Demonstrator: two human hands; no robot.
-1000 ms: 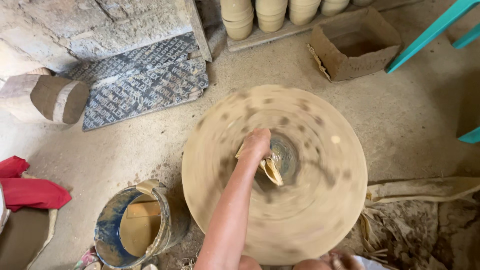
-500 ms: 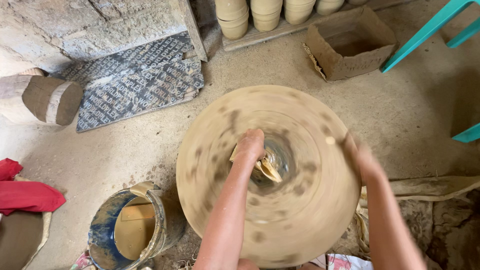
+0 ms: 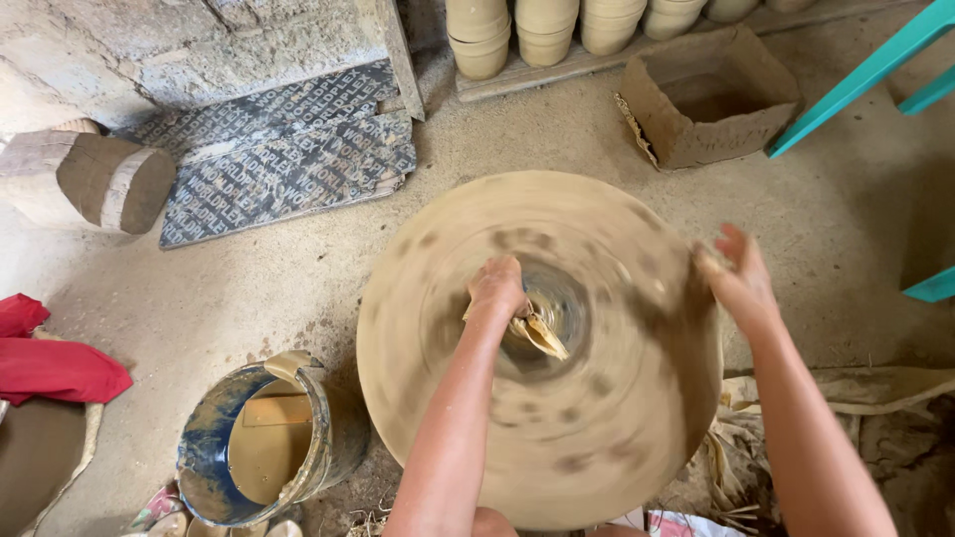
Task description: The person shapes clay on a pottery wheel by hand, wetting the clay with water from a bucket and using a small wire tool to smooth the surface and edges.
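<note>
Pottery workshop, dirt floor. Clay-smeared potter's wheel [image 3: 542,348] blurred at centre; slip-filled bucket [image 3: 264,443] just left of it, stacked unfired clay pots [image 3: 542,30] on plank beyond, cardboard box [image 3: 711,94] nearby.

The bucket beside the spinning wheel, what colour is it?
The bucket is blue, heavily smeared with tan clay and holding tan slurry; the head view shows it at lower left.
</note>
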